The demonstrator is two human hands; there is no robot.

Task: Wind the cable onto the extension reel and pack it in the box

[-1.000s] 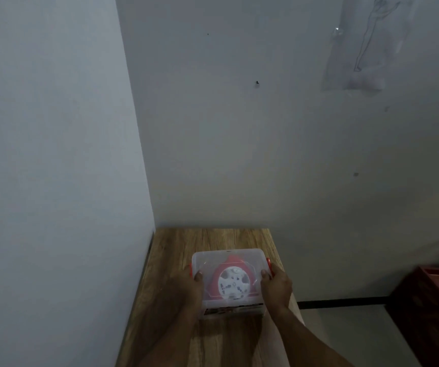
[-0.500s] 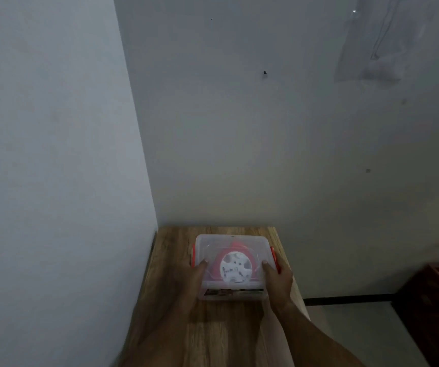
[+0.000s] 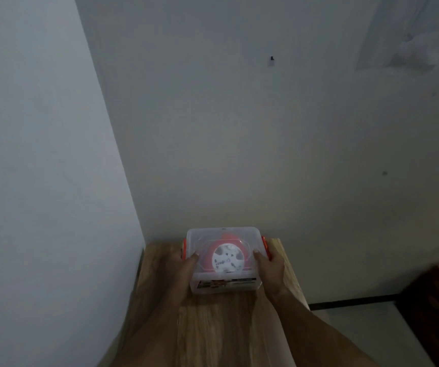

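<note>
Reel (image 3: 227, 259), red with a white face, lies flat inside the clear box (image 3: 223, 260), lid on, at the far end of the table (image 3: 213, 327), close to the wall. The box's long axis runs left to right, and it sits squarely between the two hands, neither one nearer. The left hand (image 3: 178, 266) presses the left side by the orange latch (image 3: 184, 249); the right hand (image 3: 270, 268) presses the right side by its latch (image 3: 265, 247). Each grip is a flat clasp on the box, thumbs laid over the lid. Packing looks about finished; only letting go seems left.
</note>
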